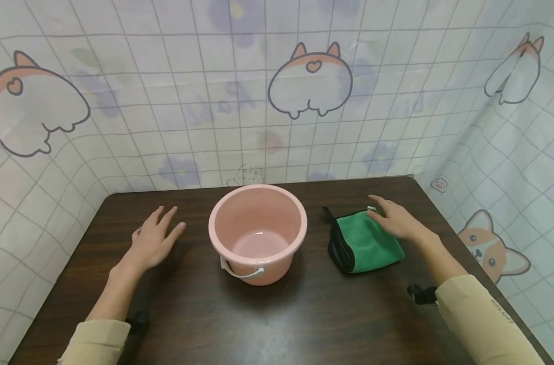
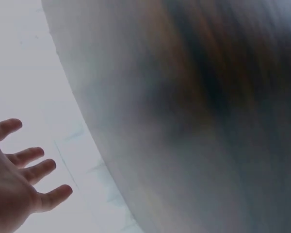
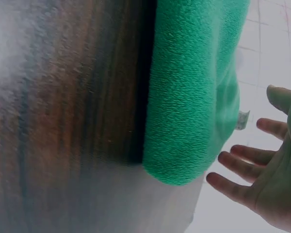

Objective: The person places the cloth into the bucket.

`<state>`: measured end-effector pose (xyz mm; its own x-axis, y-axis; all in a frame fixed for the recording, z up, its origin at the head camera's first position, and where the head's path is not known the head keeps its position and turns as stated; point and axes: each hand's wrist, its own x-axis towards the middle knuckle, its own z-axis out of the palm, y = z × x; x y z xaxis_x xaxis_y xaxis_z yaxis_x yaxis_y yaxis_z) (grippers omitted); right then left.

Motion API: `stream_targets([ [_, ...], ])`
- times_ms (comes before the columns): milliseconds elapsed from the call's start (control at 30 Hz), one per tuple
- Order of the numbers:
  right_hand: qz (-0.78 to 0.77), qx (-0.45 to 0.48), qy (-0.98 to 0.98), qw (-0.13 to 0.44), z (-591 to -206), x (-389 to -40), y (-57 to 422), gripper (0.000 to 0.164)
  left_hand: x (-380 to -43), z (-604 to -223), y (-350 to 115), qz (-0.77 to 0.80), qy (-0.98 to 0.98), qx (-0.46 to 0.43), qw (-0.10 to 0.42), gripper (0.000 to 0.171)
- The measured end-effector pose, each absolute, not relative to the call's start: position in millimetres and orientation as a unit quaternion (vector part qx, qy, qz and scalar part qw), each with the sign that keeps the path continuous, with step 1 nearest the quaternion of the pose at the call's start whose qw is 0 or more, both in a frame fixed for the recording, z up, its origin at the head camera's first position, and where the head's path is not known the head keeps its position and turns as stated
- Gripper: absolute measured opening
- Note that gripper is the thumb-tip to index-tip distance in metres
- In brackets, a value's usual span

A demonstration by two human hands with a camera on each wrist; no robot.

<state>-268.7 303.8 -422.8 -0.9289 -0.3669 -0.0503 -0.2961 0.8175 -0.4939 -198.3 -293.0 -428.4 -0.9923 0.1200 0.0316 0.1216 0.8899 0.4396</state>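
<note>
A folded green towel [image 1: 373, 243] with black edging and a black loop lies on the right part of the table. Above its far right corner hovers my right hand [image 1: 397, 220], fingers spread and holding nothing; the right wrist view shows the plush towel [image 3: 184, 92] close by, with the hand [image 3: 276, 165] beside it. Left of the towel stands a pink bucket [image 1: 258, 274], its white handle [image 1: 242, 275] hanging down in front. My left hand [image 1: 151, 241] is to the left of the bucket, fingers loosely extended, grasping nothing; it also appears in the left wrist view [image 2: 14, 189].
The dark wood-grain table [image 1: 268, 329] reaches back to a wall hung with a white gridded sheet [image 1: 204, 101] printed with cartoon corgis. The same sheeting encloses the left and right sides. A black strap piece [image 1: 421, 294] sits at the right cuff.
</note>
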Motion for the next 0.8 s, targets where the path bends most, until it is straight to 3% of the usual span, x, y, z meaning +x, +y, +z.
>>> stream_targets([
  [533, -0.288, -0.114, 0.945, 0.103, -431, -259, 305, 0.065, -188, -411, -243, -0.409, -0.901, -0.122, 0.075, 0.057],
  [800, -0.314, -0.095, 0.938, 0.111, -438, -263, 311, 0.068, -179, -396, -218, -0.532, -0.839, -0.108, 0.035, 0.057],
])
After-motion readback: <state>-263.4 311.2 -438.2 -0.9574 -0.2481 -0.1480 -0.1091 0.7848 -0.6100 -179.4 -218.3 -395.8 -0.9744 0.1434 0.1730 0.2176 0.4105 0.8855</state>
